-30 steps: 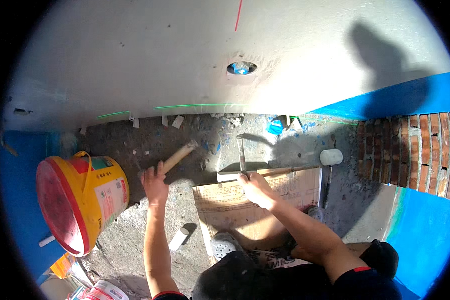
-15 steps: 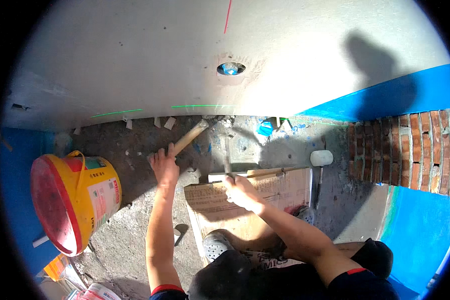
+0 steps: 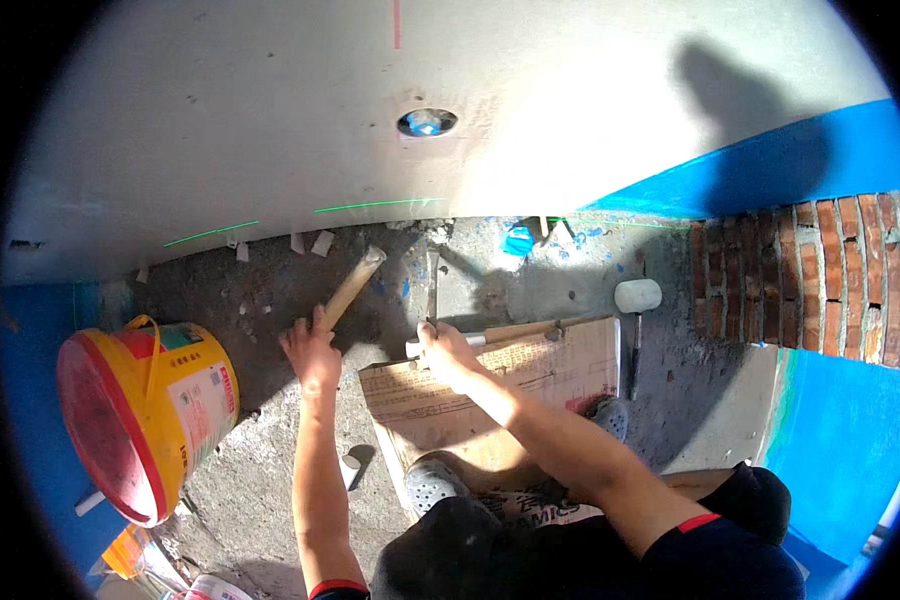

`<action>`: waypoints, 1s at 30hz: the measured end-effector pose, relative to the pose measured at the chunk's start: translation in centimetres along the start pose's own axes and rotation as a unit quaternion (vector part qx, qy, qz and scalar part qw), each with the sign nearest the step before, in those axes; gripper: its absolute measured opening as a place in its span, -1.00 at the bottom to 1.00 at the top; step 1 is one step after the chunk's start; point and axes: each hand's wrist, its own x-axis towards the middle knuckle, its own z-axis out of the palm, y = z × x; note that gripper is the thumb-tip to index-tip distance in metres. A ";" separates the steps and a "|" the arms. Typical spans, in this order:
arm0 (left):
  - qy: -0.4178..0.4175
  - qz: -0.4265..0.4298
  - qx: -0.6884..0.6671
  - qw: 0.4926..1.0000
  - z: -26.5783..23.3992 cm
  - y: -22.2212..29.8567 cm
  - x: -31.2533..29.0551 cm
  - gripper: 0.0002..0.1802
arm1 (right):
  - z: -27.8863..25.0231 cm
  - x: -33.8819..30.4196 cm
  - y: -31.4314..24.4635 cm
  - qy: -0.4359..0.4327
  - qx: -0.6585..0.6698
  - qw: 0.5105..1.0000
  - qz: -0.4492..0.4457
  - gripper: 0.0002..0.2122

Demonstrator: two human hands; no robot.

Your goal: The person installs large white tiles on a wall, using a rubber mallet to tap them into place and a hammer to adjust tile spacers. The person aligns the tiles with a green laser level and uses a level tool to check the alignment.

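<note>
My left hand [image 3: 311, 352] is closed round the lower end of a thick, pale yellow-brown stick [image 3: 352, 290]. Its whitish far end points up and right, just short of the wall's foot. To the right, my right hand [image 3: 450, 357] grips a slim grey metal bar [image 3: 432, 288], which points away from me toward the wall base. The bar's kind is unclear. Beside that hand a white tube [image 3: 472, 340] lies by the far edge of a flattened cardboard sheet [image 3: 490, 390].
A yellow bucket with a red rim [image 3: 202, 395] lies tilted at left. A white-headed mallet [image 3: 638, 296] rests right of the cardboard. Farther right stands a brick section [image 3: 800, 280]. The grey wall [image 3: 270, 120] has a round hole [image 3: 427, 123]. A blue piece [image 3: 517, 240] lies near its foot.
The view has shifted slightly, moving most of the scene up and left. The stick's far end has drawn back a little from the wall's foot. Both hands keep their grips.
</note>
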 end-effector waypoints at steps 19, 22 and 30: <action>-0.003 0.025 -0.033 0.999 0.6 0.5 0.6 -0.33 | -2.8 -1.1 -3.2 -0.044 -0.186 0.977 -0.091 -0.51; -0.012 0.022 -0.036 0.999 0.8 1.2 0.4 -0.32 | -5.3 2.5 -3.0 -0.030 -0.240 0.966 -0.090 -0.50; -0.016 0.032 -0.007 0.999 0.7 0.7 -0.3 -0.31 | -4.9 -3.2 -2.2 -0.042 0.085 0.993 0.076 -0.67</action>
